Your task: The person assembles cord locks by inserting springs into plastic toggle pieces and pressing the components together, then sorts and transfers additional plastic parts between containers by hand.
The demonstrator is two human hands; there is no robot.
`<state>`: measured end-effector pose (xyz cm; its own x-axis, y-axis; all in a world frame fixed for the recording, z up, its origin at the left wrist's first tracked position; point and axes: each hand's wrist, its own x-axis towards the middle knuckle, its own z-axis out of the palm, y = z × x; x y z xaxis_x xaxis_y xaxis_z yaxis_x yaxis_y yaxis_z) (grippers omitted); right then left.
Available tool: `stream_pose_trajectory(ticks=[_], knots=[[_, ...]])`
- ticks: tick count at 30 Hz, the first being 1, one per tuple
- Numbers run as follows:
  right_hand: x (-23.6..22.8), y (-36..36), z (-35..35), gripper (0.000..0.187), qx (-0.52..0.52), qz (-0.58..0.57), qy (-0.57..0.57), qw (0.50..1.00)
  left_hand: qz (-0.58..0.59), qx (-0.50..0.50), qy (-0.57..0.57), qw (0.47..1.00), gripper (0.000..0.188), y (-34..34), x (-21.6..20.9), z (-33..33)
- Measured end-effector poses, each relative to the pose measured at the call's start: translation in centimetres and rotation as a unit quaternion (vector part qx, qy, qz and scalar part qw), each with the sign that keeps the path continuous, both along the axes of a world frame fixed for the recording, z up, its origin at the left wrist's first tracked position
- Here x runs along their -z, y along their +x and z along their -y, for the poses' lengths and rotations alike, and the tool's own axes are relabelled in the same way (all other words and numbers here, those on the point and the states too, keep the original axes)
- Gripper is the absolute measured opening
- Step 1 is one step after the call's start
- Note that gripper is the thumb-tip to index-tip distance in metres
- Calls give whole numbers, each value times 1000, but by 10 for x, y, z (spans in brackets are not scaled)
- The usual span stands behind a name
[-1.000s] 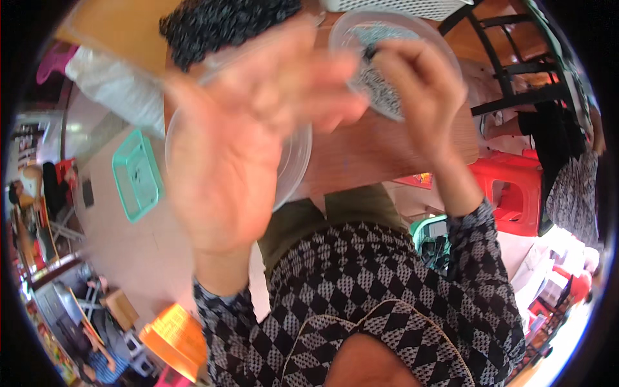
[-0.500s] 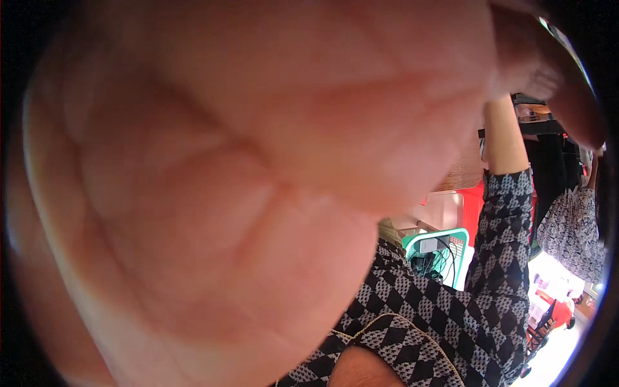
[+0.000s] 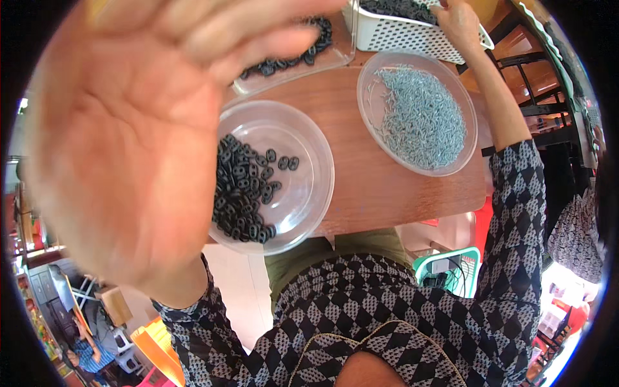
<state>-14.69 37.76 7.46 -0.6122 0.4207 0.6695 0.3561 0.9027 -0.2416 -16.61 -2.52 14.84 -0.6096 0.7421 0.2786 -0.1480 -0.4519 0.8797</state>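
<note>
My left hand [image 3: 129, 135] is raised close to the head view, palm showing and fingers stretched out, with nothing in it. It covers part of a clear round bowl [image 3: 316, 174] that holds small black two-holed oval pieces [image 3: 242, 174]. At the far right my right hand [image 3: 459, 26] reaches to a white perforated basket [image 3: 403, 37] of dark pieces [image 3: 400, 9]. Its fingers are bent together at the basket's edge; what they hold, if anything, is hidden. Closer to me than that basket, a second clear round bowl [image 3: 365, 106] holds many small silvery screw-like pieces [image 3: 425, 119].
A clear rectangular tray [image 3: 338, 59] with black pieces stands at the back. Everything rests on a brown wooden table [image 3: 351, 200]. Below its right edge is a green basket [image 3: 477, 258] with cables. An orange plastic object [image 3: 158, 348] and another person [image 3: 90, 351] are at lower left.
My left hand has moved away from the camera toward the upper left, uncovering the table, bowls and baskets. My right forearm is in nearly the same place.
</note>
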Motion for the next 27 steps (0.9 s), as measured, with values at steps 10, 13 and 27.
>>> stream_pose_trajectory(ticks=[10, 13, 27], knots=[[31, 42, 21, 14, -167, -85, 9, 982, 30, -184, -292, 938, 21, -18, 89, -11], [20, 30, -18, 14, -126, -80, -64, 987, -13, -206, -313, 927, 20, -16, 101, -21], [32, 37, 100, 9, -304, 13, -181, 935, -489, -273, -481, 675, 21, -92, 142, -74]])
